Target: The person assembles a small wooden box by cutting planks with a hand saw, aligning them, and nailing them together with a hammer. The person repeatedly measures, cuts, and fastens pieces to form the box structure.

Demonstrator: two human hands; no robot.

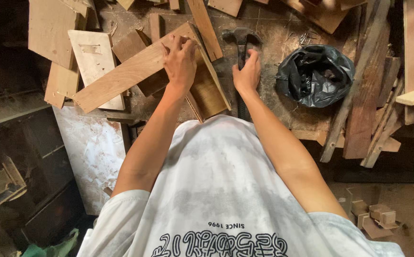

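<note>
Cluttered workbench: your left hand presses flat on a plank; right hand wraps the claw hammer handle, head pointing away.

Black plastic bag (crumpled) beside scattered offcuts.

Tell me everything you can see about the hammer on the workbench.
The hammer is a dark claw hammer, seemingly metal at the head. Its head lies at the far end, with the curved claw on one side, and the handle runs back toward the person. It lies flat on the dusty wooden workbench, between the wooden plank and the black plastic bag. The right hand rests on its handle and hides most of it.
</note>
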